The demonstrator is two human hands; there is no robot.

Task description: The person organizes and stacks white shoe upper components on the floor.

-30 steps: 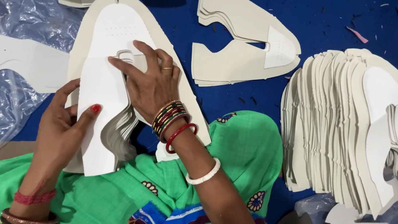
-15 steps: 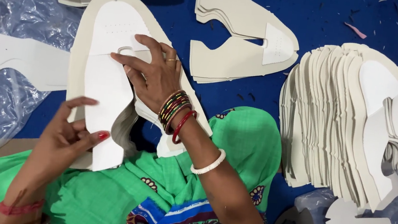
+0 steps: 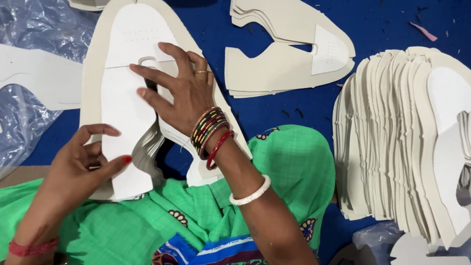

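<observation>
Fingers of left hand curled, thumb and forefinger pinching lower edge of white shoe-upper piece near its heel end. Piece lies flat on cream backing panel over blue table, beside clear plastic sheet (crumpled, at far left). Right hand pressed on piece's middle, fingers spread flat, gripping nothing. Green patterned cloth covers lap below. Further right: pair of cut uppers, then fanned stack of cream uppers.
</observation>
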